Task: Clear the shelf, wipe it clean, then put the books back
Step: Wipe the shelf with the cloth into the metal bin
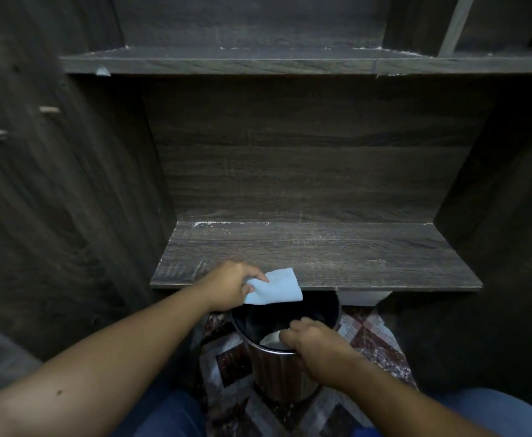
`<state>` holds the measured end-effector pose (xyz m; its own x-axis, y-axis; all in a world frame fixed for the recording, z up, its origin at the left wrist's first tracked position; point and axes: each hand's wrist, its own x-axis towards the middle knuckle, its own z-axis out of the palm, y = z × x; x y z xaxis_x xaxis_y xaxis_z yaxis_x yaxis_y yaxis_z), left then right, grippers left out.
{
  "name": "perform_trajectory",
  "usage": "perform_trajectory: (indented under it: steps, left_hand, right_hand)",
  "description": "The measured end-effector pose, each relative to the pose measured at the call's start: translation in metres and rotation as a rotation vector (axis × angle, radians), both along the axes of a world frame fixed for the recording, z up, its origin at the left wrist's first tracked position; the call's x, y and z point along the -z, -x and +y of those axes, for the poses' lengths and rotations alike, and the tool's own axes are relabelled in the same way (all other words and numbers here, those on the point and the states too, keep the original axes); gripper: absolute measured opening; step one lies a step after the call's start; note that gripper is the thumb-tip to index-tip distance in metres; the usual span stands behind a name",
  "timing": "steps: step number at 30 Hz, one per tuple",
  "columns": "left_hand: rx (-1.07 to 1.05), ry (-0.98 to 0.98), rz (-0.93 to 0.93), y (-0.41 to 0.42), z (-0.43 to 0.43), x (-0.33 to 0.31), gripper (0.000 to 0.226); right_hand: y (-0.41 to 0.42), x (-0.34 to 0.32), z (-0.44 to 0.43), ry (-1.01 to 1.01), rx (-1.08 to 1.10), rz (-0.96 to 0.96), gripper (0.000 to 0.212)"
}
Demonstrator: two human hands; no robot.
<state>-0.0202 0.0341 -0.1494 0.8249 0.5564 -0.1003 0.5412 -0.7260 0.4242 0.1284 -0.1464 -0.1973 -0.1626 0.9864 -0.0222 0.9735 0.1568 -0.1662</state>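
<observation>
A: Shelf status?
B: Lower shelf [321,257] is dark woodgrain, with white specks along the back edge. Upper shelf [258,63] is the same finish.
A: Cloth?
B: Pale blue cloth [279,287], pinched by the left grip [230,287] and hanging over the lower shelf's front edge, left of centre.
A: Right grip?
B: Right grip [315,345] is at the near rim of a round metal bin [277,376], fingers curled. Can't tell whether it holds the rim or the pale scrap inside. The bin stands on patterned floor tiles [375,335], partly under the shelf.

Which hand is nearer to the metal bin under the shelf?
Right. The right hand grips the near rim of the bin; the left hand holds the blue cloth at the front edge of the shelf, above the bin.
</observation>
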Motion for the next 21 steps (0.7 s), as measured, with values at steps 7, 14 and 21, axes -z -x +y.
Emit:
perform_trajectory:
  steps: [7,14,21]
  left_hand:
    - [-0.014,0.237,-0.031,0.001,0.011,-0.004,0.035]
    - [-0.249,0.005,-0.322,0.012,0.077,-0.031,0.034]
    - [-0.410,-0.564,-0.253,0.033,0.135,-0.020,0.041]
  right_hand:
    - [0.006,0.000,0.011,0.018,-0.052,0.036,0.025]
    - [0.018,0.011,0.040,0.003,-0.072,0.047,0.031]
    - [0.018,0.047,0.066,-0.154,-0.159,0.057,0.052]
